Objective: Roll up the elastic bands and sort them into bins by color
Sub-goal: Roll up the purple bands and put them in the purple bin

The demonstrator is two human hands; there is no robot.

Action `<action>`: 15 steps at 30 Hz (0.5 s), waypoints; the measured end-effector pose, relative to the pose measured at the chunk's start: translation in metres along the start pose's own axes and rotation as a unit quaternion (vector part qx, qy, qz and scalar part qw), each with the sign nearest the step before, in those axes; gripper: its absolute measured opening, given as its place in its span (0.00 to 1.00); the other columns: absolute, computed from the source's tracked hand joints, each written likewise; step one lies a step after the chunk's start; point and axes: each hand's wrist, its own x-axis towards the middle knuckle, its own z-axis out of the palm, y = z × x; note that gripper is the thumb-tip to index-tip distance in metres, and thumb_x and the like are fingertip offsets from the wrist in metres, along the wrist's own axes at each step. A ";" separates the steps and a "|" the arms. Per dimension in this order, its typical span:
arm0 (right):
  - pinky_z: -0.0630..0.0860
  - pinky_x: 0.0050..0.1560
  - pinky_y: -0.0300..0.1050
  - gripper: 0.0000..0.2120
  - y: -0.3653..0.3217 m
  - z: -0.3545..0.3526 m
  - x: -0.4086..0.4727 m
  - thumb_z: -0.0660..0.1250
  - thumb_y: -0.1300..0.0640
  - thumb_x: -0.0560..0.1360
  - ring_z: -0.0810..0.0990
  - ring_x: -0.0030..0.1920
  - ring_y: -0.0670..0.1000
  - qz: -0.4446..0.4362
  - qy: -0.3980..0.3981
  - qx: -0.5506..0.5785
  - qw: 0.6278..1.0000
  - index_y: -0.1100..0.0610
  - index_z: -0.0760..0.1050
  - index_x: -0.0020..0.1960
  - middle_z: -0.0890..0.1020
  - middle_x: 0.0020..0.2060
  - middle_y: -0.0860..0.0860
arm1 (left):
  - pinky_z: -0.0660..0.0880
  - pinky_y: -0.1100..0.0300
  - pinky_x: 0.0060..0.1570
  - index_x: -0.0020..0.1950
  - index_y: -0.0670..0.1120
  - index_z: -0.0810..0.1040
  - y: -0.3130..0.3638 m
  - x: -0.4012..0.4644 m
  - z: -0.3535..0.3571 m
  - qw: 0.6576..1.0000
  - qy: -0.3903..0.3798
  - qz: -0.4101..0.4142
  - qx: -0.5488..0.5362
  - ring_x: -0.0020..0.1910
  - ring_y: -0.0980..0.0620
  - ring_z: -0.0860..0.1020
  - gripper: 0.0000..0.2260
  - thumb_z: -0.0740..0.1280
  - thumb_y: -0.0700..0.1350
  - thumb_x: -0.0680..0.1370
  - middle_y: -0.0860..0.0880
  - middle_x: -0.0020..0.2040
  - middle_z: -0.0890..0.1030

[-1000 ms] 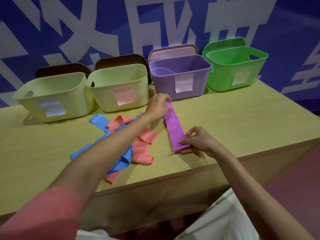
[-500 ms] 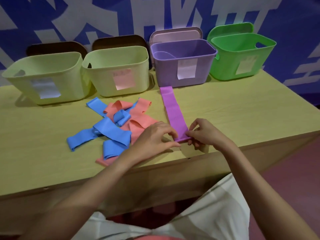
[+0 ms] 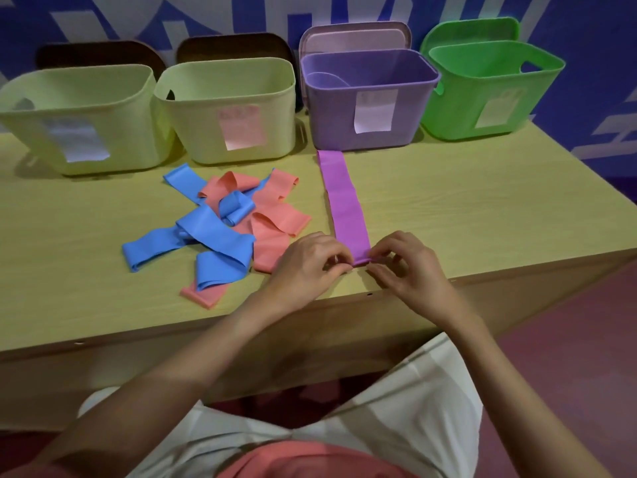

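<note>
At the near edge of the table [image 3: 448, 208], I see my left hand [image 3: 306, 263] and right hand [image 3: 406, 263] both pinching the near end of the purple band [image 3: 344, 208], fingertips curled onto a small fold. It lies flat, its long axis running away from me toward the purple bin [image 3: 368, 98]. Compared with half a second ago, the hands sit closer together and the end has begun curling.
</note>
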 end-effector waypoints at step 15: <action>0.72 0.40 0.43 0.02 0.006 0.017 -0.009 0.73 0.61 0.73 0.75 0.41 0.50 -0.048 0.068 -0.056 0.995 0.58 0.83 0.45 0.78 0.38 0.50 | 0.72 0.55 0.40 0.44 0.42 0.82 0.004 -0.010 0.005 0.992 0.037 0.061 0.103 0.41 0.48 0.74 0.03 0.72 0.42 0.74 0.48 0.40 0.79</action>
